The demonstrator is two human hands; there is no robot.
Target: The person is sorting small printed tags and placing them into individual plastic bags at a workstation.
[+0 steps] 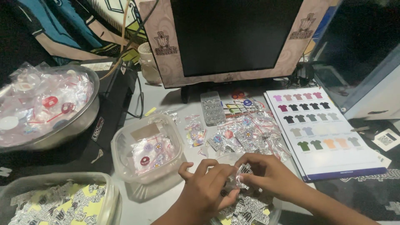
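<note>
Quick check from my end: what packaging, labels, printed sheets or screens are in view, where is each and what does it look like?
Monitor: back centre, dark screen, patterned beige frame.
Colour chart: right of the hands, white sheet with rows of small coloured shirts.
Small clear bag: between left hand and right hand.
Bagged badges: table centre, clear bags with red strips.
Plastic tub: left of centre, clear, tape label on lid.
Metal bowl: far left, full of bagged badges.
</note>
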